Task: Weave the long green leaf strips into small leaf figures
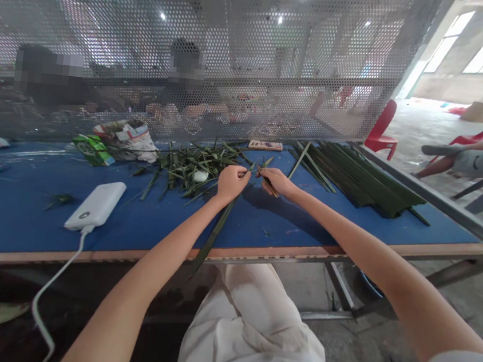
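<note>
My left hand (231,183) is closed in a pinch on a long green leaf strip (217,233), which trails down over the table's front edge. Close to its right, my right hand (276,182) is closed too, with a thin brownish piece (272,189) showing under its fingers; its kind is unclear. Small pointed leaf ends (266,163) stick up by the fingertips. Left of my hands lies a loose heap of cut leaf pieces (186,166), with a white rounded object (201,175) in it. A stack of long flat leaves (362,179) lies on the right.
The blue table (305,228) has a perforated metal screen (254,61) behind it, with people beyond. A white power bank (96,206) with a cable lies at left. Behind it are a green box (93,150) and crumpled paper (136,141). Red chairs (382,129) stand to the right.
</note>
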Tool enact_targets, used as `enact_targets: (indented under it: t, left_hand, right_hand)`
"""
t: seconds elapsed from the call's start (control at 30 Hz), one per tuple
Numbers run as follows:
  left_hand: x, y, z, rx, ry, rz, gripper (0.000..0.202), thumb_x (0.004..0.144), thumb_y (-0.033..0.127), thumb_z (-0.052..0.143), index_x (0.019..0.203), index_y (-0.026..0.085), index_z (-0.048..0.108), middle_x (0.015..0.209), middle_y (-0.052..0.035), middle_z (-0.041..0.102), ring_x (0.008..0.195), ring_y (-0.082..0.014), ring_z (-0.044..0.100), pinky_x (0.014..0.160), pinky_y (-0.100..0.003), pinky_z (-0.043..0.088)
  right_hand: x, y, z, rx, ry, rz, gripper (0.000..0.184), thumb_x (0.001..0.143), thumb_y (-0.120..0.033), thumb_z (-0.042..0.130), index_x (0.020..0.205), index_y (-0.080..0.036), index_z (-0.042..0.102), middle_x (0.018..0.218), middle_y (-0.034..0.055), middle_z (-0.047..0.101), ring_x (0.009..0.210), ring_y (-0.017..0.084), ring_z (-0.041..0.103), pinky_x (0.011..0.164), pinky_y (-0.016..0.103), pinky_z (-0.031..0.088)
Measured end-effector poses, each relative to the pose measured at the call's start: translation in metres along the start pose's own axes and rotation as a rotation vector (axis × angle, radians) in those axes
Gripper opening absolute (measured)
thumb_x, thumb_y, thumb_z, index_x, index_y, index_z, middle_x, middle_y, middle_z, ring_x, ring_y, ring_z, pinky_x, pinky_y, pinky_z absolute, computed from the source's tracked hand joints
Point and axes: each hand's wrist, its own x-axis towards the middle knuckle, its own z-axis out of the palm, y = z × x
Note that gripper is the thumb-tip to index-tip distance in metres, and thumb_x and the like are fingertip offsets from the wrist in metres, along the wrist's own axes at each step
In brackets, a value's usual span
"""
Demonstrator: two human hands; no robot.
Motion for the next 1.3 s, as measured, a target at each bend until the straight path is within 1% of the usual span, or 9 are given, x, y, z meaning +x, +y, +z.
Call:
enact_targets:
  t: [0.1,0.27,0.5,0.7,0.8,0.87,1.03,1.2,1.3]
  left_hand:
    - [-0.002,0.002,0.000,0.139,0.053,0.047,0.041,0.082,0.029,0.053,0.046,0.021,0.033,0.043,0.0003,0.037,0.047,-0.0128,0.034,0.053,-0.030,0.021]
    - [-0.004,0.006,0.001,0.239,0.051,0.060,0.035,0.082,0.026,0.053,0.049,0.020,0.043,0.049,-0.0018,0.047,0.050,-0.0145,0.041,0.054,-0.030,0.022]
    - [-0.004,0.006,0.001,0.300,0.058,0.074,0.032,0.083,0.026,0.052,0.052,0.019,0.050,0.052,-0.0044,0.053,0.053,-0.0162,0.047,0.055,-0.030,0.021]
    - [-0.004,0.005,0.000,0.297,0.070,0.072,0.033,0.082,0.025,0.053,0.050,0.020,0.047,0.050,-0.0039,0.051,0.052,-0.0159,0.046,0.054,-0.030,0.021]
    - [-0.002,0.002,0.000,0.183,0.050,0.040,0.038,0.081,0.025,0.054,0.046,0.020,0.042,0.046,-0.0013,0.045,0.047,-0.0136,0.041,0.053,-0.030,0.022]
    - [0.001,0.000,0.000,0.027,0.011,-0.023,0.041,0.080,0.026,0.056,0.043,0.020,0.042,0.042,0.0000,0.044,0.046,-0.0125,0.040,0.052,-0.029,0.025]
    - [0.005,0.000,0.001,-0.379,-0.067,-0.235,0.033,0.079,0.029,0.058,0.047,0.018,0.057,0.040,0.0016,0.049,0.044,-0.0116,0.044,0.052,-0.026,0.034]
    - [0.005,0.002,0.002,-0.488,-0.064,-0.302,0.032,0.077,0.028,0.060,0.047,0.017,0.058,0.038,0.0023,0.047,0.040,-0.0100,0.041,0.048,-0.025,0.032]
    - [0.006,0.002,0.003,-0.534,-0.057,-0.322,0.026,0.076,0.027,0.062,0.052,0.016,0.063,0.037,0.0029,0.048,0.038,-0.0094,0.040,0.046,-0.025,0.031]
  right_hand:
    - [-0.001,-0.001,0.003,-0.021,0.008,0.014,0.021,0.096,-0.019,0.035,0.083,-0.018,0.051,0.033,-0.0072,0.044,0.024,0.009,0.035,0.029,0.017,0.027]
    - [-0.001,-0.001,0.006,-0.041,0.037,0.034,0.020,0.096,-0.014,0.033,0.084,-0.018,0.048,0.035,-0.0075,0.045,0.025,0.010,0.038,0.028,0.017,0.029]
    - [-0.001,0.004,0.006,-0.023,0.048,0.014,0.018,0.098,-0.016,0.035,0.085,-0.019,0.047,0.042,-0.0080,0.047,0.028,0.009,0.042,0.029,0.016,0.032]
    - [-0.003,0.006,0.009,-0.066,0.062,-0.009,0.018,0.098,-0.015,0.035,0.084,-0.020,0.046,0.044,-0.0084,0.046,0.030,0.009,0.043,0.032,0.017,0.034]
    - [-0.004,0.004,0.009,-0.030,0.059,0.008,0.018,0.097,-0.016,0.035,0.084,-0.020,0.046,0.043,-0.0080,0.046,0.030,0.009,0.043,0.032,0.017,0.033]
    - [-0.004,0.001,0.008,-0.008,0.047,0.017,0.017,0.097,-0.018,0.035,0.085,-0.020,0.047,0.040,-0.0078,0.045,0.029,0.010,0.041,0.031,0.018,0.032]
    - [-0.004,-0.003,0.004,0.016,0.029,-0.016,0.023,0.097,-0.022,0.033,0.085,-0.018,0.052,0.036,-0.0068,0.043,0.028,0.010,0.035,0.032,0.018,0.029]
    - [-0.006,-0.005,0.004,0.079,0.028,-0.014,0.026,0.097,-0.022,0.032,0.085,-0.017,0.055,0.035,-0.0065,0.041,0.030,0.010,0.034,0.034,0.018,0.028]
    - [-0.007,-0.006,0.005,0.129,0.032,-0.009,0.027,0.097,-0.023,0.032,0.084,-0.016,0.055,0.035,-0.0063,0.041,0.031,0.009,0.033,0.035,0.018,0.026]
